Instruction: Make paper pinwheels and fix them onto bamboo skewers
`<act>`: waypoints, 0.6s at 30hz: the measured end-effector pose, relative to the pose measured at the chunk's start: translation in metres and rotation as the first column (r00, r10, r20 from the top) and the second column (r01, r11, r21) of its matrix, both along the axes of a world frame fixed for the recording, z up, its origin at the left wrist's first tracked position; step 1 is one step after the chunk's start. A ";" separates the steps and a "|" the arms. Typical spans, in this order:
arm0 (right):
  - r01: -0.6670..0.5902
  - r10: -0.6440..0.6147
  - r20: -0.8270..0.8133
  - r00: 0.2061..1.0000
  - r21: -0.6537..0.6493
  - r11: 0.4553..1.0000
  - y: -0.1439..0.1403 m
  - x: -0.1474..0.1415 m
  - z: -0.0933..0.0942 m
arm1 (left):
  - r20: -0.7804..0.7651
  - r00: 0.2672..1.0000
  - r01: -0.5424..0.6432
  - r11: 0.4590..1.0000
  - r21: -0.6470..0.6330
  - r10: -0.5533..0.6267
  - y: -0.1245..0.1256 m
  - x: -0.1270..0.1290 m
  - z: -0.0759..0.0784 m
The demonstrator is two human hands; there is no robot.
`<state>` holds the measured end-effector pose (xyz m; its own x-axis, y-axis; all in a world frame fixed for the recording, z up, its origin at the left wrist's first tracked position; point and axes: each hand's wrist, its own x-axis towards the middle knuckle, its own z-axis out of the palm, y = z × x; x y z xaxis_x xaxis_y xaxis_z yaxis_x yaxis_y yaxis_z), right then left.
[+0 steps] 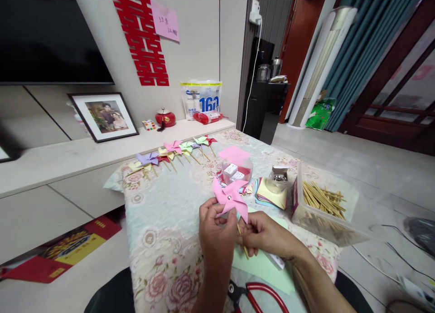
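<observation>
My left hand pinches the lower edge of a pink paper pinwheel that has a silver pin at its centre. My right hand grips the thin wooden stick behind the pinwheel, close against the left hand. Both hands hover over a table covered with a floral cloth. Under my right hand lies a light green paper sheet.
A row of finished paper pinwheels lies along the table's far edge. A clear box of wooden sticks, a small jar of pins, stacked coloured paper and a round tub stand to the right. Red-handled scissors lie near me.
</observation>
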<state>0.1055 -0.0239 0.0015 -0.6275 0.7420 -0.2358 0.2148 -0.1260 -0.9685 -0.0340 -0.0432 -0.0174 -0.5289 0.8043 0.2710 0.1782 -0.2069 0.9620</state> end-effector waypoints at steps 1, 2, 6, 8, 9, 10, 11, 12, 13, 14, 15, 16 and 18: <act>0.001 -0.001 0.000 1.000 -0.004 1.000 0.000 0.000 0.000 | 0.000 1.000 -0.005 1.000 0.003 0.005 0.000 0.000 -0.001; 0.002 -0.002 -0.002 1.000 -0.006 1.000 0.000 -0.001 -0.001 | 0.003 1.000 -0.007 1.000 0.007 0.007 0.000 0.000 -0.001; 0.001 -0.001 -0.017 1.000 -0.005 1.000 0.000 -0.001 0.000 | 0.020 1.000 -0.016 0.999 0.032 0.015 0.000 0.001 -0.001; 0.001 -0.001 -0.019 1.000 -0.004 1.000 0.000 0.000 0.001 | 0.012 1.000 -0.029 0.999 0.033 0.029 -0.002 0.001 0.001; 0.004 -0.004 -0.015 1.000 -0.001 1.000 0.000 0.001 0.002 | 0.004 0.999 -0.041 0.999 0.031 0.040 -0.002 0.000 0.002; 0.010 -0.010 -0.006 1.000 0.009 1.000 0.001 0.002 0.004 | -0.005 0.999 -0.054 0.998 0.032 0.054 -0.003 -0.002 0.003; 0.020 -0.020 0.006 1.000 0.023 1.000 0.001 0.003 0.005 | -0.011 0.998 -0.065 0.997 0.035 0.065 -0.004 -0.004 0.003; 0.030 -0.031 0.019 0.999 0.041 0.999 0.002 0.005 0.007 | -0.007 0.997 -0.076 0.996 0.043 0.077 -0.004 -0.006 0.003; 0.042 -0.044 0.032 0.999 0.063 0.997 0.002 0.007 0.008 | 0.009 0.996 -0.086 0.995 0.055 0.086 -0.004 -0.008 0.003; 0.051 -0.055 0.045 0.997 0.088 0.995 0.003 0.009 0.010 | 0.034 0.995 -0.091 0.994 0.066 0.089 -0.004 -0.010 0.002; 0.058 -0.066 0.060 0.996 0.116 0.991 0.003 0.012 0.011 | 0.062 0.995 -0.087 0.994 0.070 0.083 -0.003 -0.012 0.002; 0.066 -0.079 0.080 0.994 0.152 0.986 0.003 0.015 0.013 | 0.086 0.994 -0.077 0.995 0.069 0.071 -0.002 -0.013 0.001; 0.069 -0.108 0.139 0.984 0.257 0.964 0.005 0.022 0.015 | 0.093 0.995 -0.049 0.997 0.065 0.043 -0.001 -0.016 0.001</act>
